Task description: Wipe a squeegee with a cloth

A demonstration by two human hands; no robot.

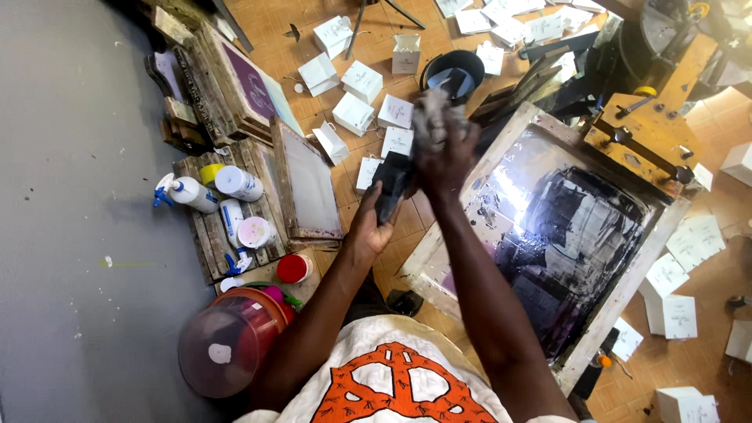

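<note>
Rag [433, 113] bunched in right hand [446, 160] hides its fingers; left hand [374, 223] grips half-hidden black tool [392, 182].

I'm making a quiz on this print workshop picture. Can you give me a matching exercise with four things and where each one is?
Things:
1. Crumpled grey rag
2. Black flat squeegee-like tool
3. Large wooden-framed printing screen smeared with dark ink
4. White spray bottle with blue trigger

Places:
A. Lying on the slatted wooden pallet by the grey wall
B. Gripped in the right hand
C. On the floor to the person's right, under the yellow press arm
D. Held in the left hand

Pairs: 1-B, 2-D, 3-C, 4-A
</note>
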